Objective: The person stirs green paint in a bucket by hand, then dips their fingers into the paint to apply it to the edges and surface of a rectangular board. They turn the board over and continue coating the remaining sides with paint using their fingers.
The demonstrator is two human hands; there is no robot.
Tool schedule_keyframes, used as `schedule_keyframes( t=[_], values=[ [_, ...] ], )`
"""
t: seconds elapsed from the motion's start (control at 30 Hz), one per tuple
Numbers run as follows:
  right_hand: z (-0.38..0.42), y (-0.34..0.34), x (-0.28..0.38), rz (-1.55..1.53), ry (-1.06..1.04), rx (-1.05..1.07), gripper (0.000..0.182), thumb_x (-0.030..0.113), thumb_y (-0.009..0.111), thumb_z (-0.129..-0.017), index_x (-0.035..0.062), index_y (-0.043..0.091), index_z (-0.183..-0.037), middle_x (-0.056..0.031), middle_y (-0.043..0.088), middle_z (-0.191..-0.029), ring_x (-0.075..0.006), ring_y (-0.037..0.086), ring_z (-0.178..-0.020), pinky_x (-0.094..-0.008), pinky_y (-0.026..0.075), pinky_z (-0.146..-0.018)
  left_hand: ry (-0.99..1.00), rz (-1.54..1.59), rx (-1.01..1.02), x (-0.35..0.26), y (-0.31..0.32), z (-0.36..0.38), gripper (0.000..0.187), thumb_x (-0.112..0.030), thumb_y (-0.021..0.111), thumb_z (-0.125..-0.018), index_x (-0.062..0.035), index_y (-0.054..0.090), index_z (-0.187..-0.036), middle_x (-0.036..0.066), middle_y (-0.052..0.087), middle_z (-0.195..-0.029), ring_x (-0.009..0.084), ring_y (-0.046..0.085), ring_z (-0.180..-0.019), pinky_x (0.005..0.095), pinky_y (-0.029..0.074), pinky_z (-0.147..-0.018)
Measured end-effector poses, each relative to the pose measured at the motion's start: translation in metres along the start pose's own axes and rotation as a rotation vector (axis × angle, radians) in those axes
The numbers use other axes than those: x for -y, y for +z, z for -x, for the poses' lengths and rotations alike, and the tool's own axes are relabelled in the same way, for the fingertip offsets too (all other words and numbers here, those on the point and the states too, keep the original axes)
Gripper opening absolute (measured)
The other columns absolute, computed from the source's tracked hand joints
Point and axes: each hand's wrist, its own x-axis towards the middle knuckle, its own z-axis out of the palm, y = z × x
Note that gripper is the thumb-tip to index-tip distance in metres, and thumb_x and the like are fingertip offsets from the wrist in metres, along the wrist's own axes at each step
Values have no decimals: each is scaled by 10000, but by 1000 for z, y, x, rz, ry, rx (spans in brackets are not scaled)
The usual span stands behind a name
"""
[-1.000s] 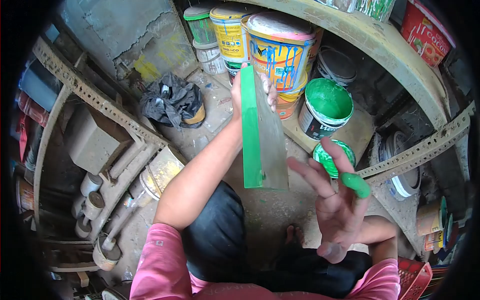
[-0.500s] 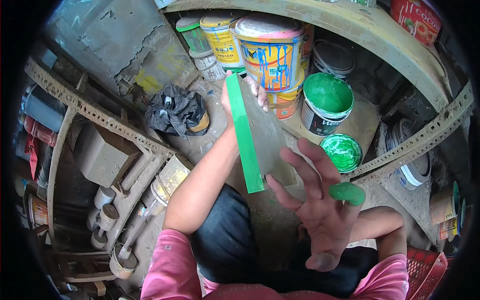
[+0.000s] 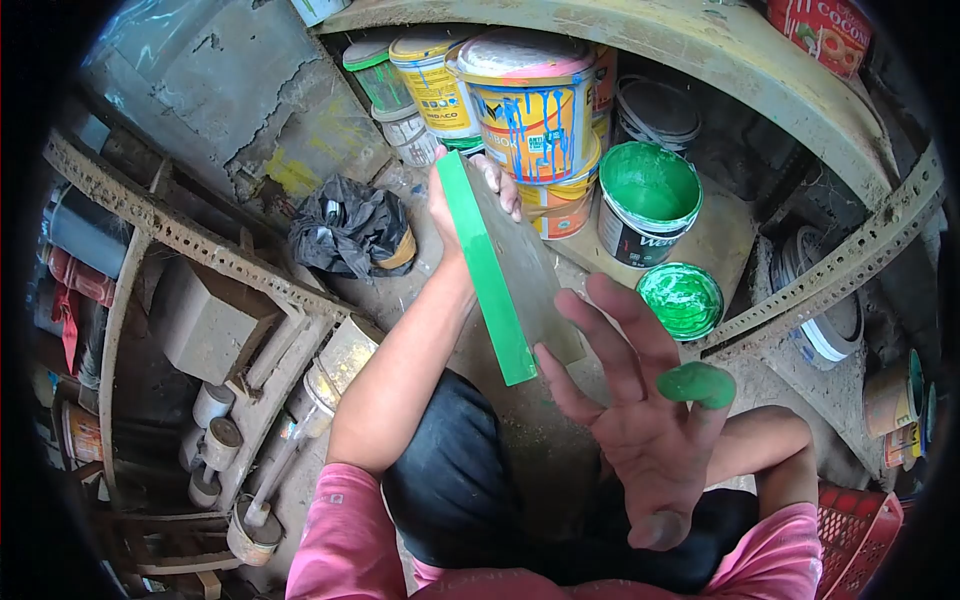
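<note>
My left hand (image 3: 447, 213) grips the far end of a flat grey board (image 3: 530, 290), its fingers wrapped round both sides. The board is tilted up before me, and its long narrow edge (image 3: 487, 275) is bright green. Near the board's lower end my right hand (image 3: 645, 430) is open, palm toward me and fingers spread. One of its fingers has green paint (image 3: 697, 384) over the tip. Another fingertip is right at the board's near corner. Beyond the right hand stand a bucket of green paint (image 3: 650, 190) and a green-smeared lid (image 3: 680, 300).
Stacked paint pails (image 3: 530, 110) stand under a curved-looking shelf (image 3: 640, 30) at the back. A black plastic bag (image 3: 350, 230) lies on the floor at left. Metal racks (image 3: 200, 225) with cans flank me, and a red crate (image 3: 858, 540) sits at lower right.
The board and my left hand have shifted slightly left in view. My right hand stays spread near the lower end.
</note>
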Motion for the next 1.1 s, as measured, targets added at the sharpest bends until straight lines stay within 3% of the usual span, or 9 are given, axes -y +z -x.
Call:
schedule_keyframes(
  t=[0.47,0.67,0.8,0.87,0.9,0.97,1.0,1.03,1.1],
  values=[
    [2,6,6,39,27,0,861,499,674,-769,281,157,-1422,-335,0,-1438,-540,66,-1330,-655,213,-1008,31,-100,-78,-5,11,6,545,-550,286,-914,-95,454,-664,74,421,-493,186,436,-445,293,369,-408],
    [-2,10,11,-35,10,-39,832,525,656,-774,277,178,-1409,-317,38,-1438,-516,140,-1322,-663,309,-968,32,-126,-66,-7,10,6,540,-548,297,-913,-94,455,-666,72,428,-505,184,439,-447,293,370,-408],
    [-16,-9,26,74,6,-155,731,517,564,-831,187,220,-1384,-297,96,-1431,-459,216,-1313,-641,371,-939,49,-34,-18,-5,-6,1,559,-560,292,-905,-80,459,-673,92,446,-529,205,445,-456,311,388,-433],
    [-20,-10,27,50,28,-297,662,486,454,-877,101,229,-1368,-286,160,-1419,-396,270,-1305,-620,383,-935,13,58,102,-5,-16,-1,590,-573,268,-898,-60,472,-689,119,465,-550,241,454,-470,339,414,-477],
    [-22,-12,27,42,28,-294,662,486,454,-877,101,229,-1368,-286,160,-1419,-396,270,-1305,-620,383,-935,17,51,98,-2,-29,-7,590,-573,268,-898,-60,472,-689,119,465,-550,241,454,-470,339,414,-477],
    [-23,-19,29,6,125,-326,649,493,431,-879,103,241,-1361,-282,186,-1414,-376,303,-1288,-598,378,-943,-9,235,624,0,-44,-17,628,-541,166,-960,-28,519,-874,138,542,-725,307,556,-741,369,438,-724],
    [-23,-20,28,-16,142,-331,649,496,426,-878,98,247,-1358,-272,218,-1404,-360,341,-1261,-566,385,-938,-3,236,643,2,-46,-14,504,-465,240,-980,-37,500,-935,127,543,-781,298,557,-801,374,437,-745],
    [-23,-20,28,-18,142,-330,649,496,426,-878,98,247,-1358,-272,218,-1404,-360,341,-1261,-566,385,-938,-3,234,641,4,-47,-11,504,-465,240,-980,-37,500,-935,127,543,-781,298,557,-801,374,437,-745],
    [-24,-19,26,15,177,-345,670,458,516,-838,47,279,-1312,-280,311,-1346,-363,415,-1186,-559,411,-903,-33,273,629,7,-47,-7,362,-383,341,-972,-47,474,-991,118,536,-841,281,548,-854,378,438,-747]
  ],
)
